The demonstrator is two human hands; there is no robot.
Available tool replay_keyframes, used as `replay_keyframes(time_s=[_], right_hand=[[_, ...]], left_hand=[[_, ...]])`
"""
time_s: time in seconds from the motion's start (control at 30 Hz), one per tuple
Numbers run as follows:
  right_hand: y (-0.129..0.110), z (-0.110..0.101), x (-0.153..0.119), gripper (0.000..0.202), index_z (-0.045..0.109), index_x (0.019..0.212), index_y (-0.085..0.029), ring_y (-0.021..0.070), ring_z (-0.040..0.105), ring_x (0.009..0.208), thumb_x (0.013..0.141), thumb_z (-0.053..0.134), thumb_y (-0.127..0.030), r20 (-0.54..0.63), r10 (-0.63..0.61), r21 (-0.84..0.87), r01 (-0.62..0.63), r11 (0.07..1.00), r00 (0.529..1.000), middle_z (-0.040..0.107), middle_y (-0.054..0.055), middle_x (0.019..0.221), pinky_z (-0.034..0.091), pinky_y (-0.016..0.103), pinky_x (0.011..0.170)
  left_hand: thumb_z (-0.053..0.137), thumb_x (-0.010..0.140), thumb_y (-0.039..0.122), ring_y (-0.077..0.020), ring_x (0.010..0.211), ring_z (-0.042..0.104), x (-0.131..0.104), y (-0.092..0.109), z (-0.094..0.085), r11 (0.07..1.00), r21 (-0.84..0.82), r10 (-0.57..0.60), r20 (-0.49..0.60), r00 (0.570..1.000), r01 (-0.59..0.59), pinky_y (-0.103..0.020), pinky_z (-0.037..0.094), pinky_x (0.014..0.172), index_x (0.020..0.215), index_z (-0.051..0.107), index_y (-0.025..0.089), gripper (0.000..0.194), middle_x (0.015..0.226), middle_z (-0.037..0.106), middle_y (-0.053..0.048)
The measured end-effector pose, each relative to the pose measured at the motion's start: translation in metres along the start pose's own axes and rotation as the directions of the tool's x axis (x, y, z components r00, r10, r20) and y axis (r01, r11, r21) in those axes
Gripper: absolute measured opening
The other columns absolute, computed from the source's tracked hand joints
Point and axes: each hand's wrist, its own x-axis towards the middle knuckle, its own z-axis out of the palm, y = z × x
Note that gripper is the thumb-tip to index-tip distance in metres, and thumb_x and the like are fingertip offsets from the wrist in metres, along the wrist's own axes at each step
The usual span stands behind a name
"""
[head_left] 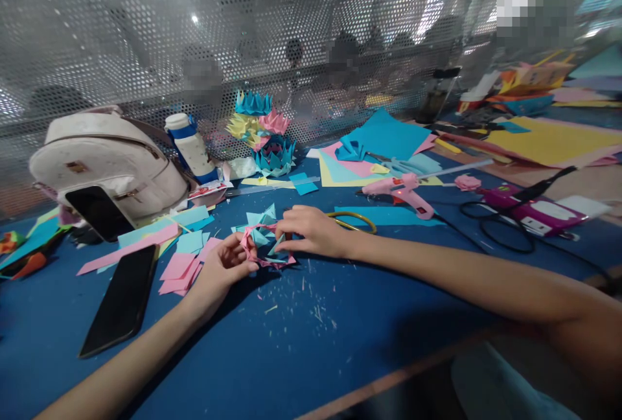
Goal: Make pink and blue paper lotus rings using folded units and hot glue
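Pink and light-blue folded paper pieces form a pointed origami ring [276,262] low over the blue table. My left hand [229,260] grips its pink left side between thumb and fingers. From the right, my right hand [311,231] pinches a light-blue part of the same ring; the fingertips partly hide where they meet. A light-blue folded point [262,216] rises at the ring's far side. Pink and blue paper squares [179,268] lie in a small pile left of my left hand. On my right wrist sits a gold bangle [359,218].
Two phones are at left, one flat [119,303], one leaning [100,212] on a white backpack [107,154]. A bottle [189,148] and stacked origami crowns [273,157] stand behind. A pink glue gun [403,193] with a cord lies right. Paper scraps [318,313] dot the table [223,368].
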Motion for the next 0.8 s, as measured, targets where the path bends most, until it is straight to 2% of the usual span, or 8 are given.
replay_keyframes(time_s=[0.1,0.27,0.4,0.53,0.63,0.8], right_hand=[[0.002,0.004,-0.001,0.027,0.064,0.089,-0.019,0.0136,0.047,0.071,0.093,0.057,-0.045,0.000,0.006,-0.006,-0.006,1.000,1.000,0.058,-0.001,0.075,0.031,0.025,0.072],[0.005,0.011,-0.003,0.017,0.060,0.080,-0.019,0.0153,0.048,0.075,0.091,0.060,-0.031,0.039,0.032,-0.050,-0.030,0.998,0.999,0.060,0.001,0.077,0.032,0.026,0.073],[0.005,0.012,-0.003,0.015,0.059,0.077,-0.019,0.0159,0.047,0.074,0.089,0.061,-0.027,0.037,0.046,-0.063,-0.043,0.997,0.998,0.058,0.001,0.075,0.032,0.027,0.074],[0.003,0.010,-0.001,0.016,0.060,0.083,-0.019,0.0152,0.047,0.073,0.092,0.059,-0.032,0.036,0.045,-0.066,-0.042,0.997,0.998,0.059,0.001,0.078,0.031,0.027,0.073],[0.001,0.010,0.000,0.018,0.061,0.085,-0.020,0.0145,0.046,0.072,0.093,0.059,-0.035,0.040,0.041,-0.064,-0.038,0.997,0.998,0.059,0.000,0.079,0.031,0.027,0.074],[0.000,0.009,0.001,0.019,0.062,0.086,-0.019,0.0140,0.045,0.070,0.093,0.059,-0.036,0.030,0.038,-0.070,-0.035,0.997,0.999,0.057,0.000,0.075,0.030,0.026,0.071]], left_hand=[[0.084,0.065,0.018,-0.0089,0.062,0.048,-0.001,0.000,0.001,0.989,0.148,0.007,0.007,1.000,-0.008,-0.020,0.040,0.061,0.083,0.057,0.017,0.032,0.070,0.054,0.004],[0.076,0.073,0.026,-0.0103,0.061,0.044,-0.005,-0.001,0.006,0.921,0.383,0.056,0.061,0.997,-0.075,-0.023,0.036,0.056,0.073,0.055,0.018,0.023,0.072,0.050,0.002],[0.077,0.073,0.029,-0.0117,0.064,0.048,-0.006,-0.003,0.009,0.915,0.398,0.063,0.015,0.998,-0.064,-0.024,0.038,0.057,0.083,0.054,0.019,0.027,0.079,0.053,0.001],[0.076,0.075,0.028,-0.0125,0.069,0.049,-0.006,-0.004,0.012,0.896,0.440,0.099,-0.062,0.993,-0.062,-0.025,0.040,0.062,0.093,0.058,0.019,0.027,0.082,0.054,0.001],[0.075,0.076,0.029,-0.0133,0.070,0.047,-0.005,-0.002,0.017,0.859,0.506,0.130,-0.067,0.989,-0.078,-0.025,0.038,0.063,0.098,0.062,0.019,0.028,0.081,0.054,0.001],[0.074,0.076,0.030,-0.0118,0.061,0.041,-0.003,0.001,0.026,0.850,0.517,0.157,-0.059,0.986,-0.104,-0.024,0.033,0.057,0.084,0.066,0.018,0.016,0.069,0.049,0.003]])
